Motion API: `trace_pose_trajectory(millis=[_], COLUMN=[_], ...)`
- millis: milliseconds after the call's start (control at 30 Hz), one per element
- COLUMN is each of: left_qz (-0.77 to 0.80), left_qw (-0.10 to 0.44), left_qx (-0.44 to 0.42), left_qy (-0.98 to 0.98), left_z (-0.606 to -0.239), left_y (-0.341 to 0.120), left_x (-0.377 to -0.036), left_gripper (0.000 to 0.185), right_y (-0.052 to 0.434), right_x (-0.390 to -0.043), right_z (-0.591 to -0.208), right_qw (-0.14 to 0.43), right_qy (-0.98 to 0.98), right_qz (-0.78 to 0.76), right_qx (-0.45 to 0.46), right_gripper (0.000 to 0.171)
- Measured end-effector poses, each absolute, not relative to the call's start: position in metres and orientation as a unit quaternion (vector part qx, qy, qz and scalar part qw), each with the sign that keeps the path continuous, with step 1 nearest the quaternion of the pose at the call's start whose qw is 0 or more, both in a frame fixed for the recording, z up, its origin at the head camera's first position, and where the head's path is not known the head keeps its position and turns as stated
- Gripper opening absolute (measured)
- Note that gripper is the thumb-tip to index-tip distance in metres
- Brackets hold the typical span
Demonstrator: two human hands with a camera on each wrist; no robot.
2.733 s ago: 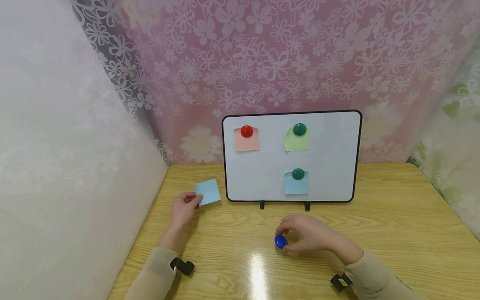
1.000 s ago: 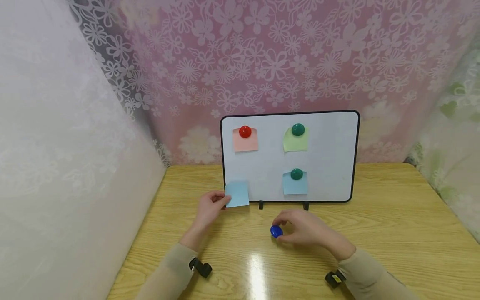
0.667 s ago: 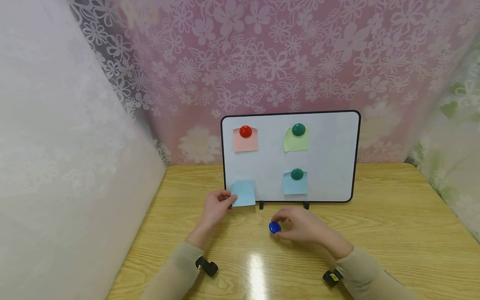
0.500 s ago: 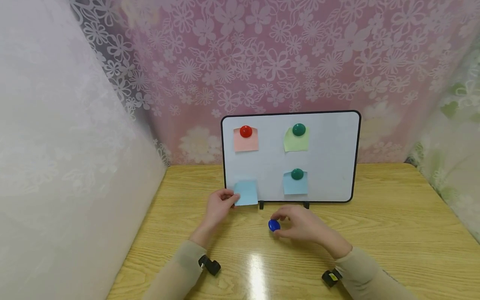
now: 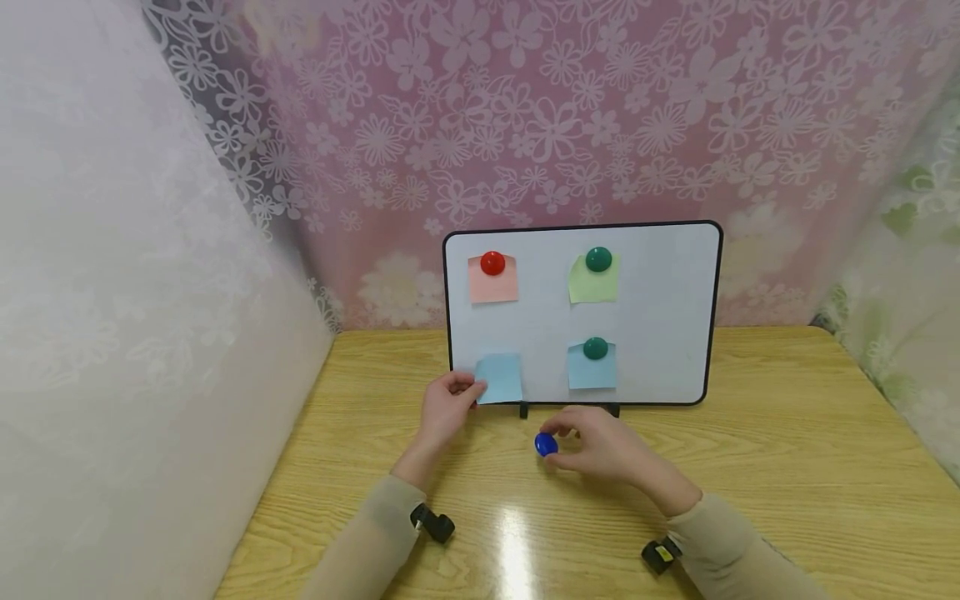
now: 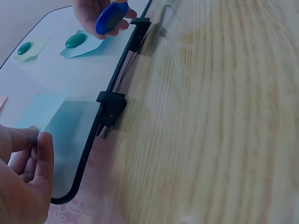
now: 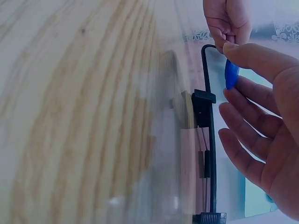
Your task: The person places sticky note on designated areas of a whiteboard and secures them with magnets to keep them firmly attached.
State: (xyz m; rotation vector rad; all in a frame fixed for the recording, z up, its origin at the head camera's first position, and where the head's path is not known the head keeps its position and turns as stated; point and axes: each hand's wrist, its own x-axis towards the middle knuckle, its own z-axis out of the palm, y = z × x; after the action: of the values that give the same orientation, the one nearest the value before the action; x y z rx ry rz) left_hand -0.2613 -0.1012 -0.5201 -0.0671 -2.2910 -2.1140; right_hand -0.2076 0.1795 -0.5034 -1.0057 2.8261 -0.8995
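Pin the loose blue note to the whiteboard (image 5: 660, 317) with the blue magnet.

Your left hand (image 5: 448, 408) pinches the pale blue note (image 5: 500, 377) by its left edge, flat against the whiteboard's lower left corner; your right hand (image 5: 600, 446) has its fingers clamped on the blue magnet (image 5: 546, 444), just in front of the whiteboard's lower edge above the table (image 5: 787, 450). Keep the thin paper square and taut, then set the glossy domed magnet on its top middle, matching the three notes already pinned. The board is smooth, white, black-rimmed, standing on small feet.
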Motion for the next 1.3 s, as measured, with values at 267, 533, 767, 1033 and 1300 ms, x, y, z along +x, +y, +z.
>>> trace_pose_trajectory(millis=[267,533,767,1033,1300], left_qz=[-0.682,-0.676,-0.677,-0.665,-0.656], left_qw=[0.025,0.034,0.041,0.059,0.072], left_qx=[-0.016,-0.019,-0.020,-0.014,-0.006], left_qy=[-0.731,-0.736,-0.735,-0.745,-0.751], left_z=[-0.521,-0.523,-0.521,-0.520,-0.519], left_y=[-0.096,-0.094,-0.091,-0.088,-0.090], left_x=[-0.264,-0.266,-0.269,-0.270,-0.270], left_gripper=[0.019,0.015,0.015,0.014,0.012], right_y=[0.177,0.171,0.163,0.158,0.153], right_x=[-0.208,-0.212,-0.221,-0.225,-0.231], right_z=[-0.505,-0.501,-0.498,-0.497,-0.498], right_qw=[-0.007,-0.017,-0.050,-0.085,-0.085], right_qy=[0.903,0.907,0.908,0.908,0.913], right_qz=[-0.295,-0.308,-0.325,-0.330,-0.331], right_qx=[-0.313,-0.285,-0.259,-0.243,-0.221], right_gripper=[0.030,0.033,0.036,0.040,0.043])
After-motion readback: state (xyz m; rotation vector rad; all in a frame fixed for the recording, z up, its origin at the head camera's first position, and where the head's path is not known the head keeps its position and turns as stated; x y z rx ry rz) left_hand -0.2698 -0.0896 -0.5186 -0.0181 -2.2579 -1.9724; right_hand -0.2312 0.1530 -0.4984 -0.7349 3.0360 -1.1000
